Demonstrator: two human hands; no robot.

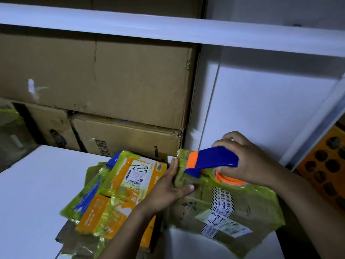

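Fingers of the right hand (pixel 248 161) curl round the blue tape dispenser (pixel 214 159), whose orange-edged nose sits on the far end of the brown parcel (pixel 224 212). The left hand (pixel 168 186) lays straight fingers against that end, thumb on top. The parcel lies on the white worktop (pixel 37 184), just beside an orange-labelled parcel (pixel 130 184), with stacked cardboard boxes (pixel 112 81) behind.

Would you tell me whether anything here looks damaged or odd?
Yes: the big cardboard box has a crease down its front and a torn right edge, and the lower box beneath it has a crushed top right corner.
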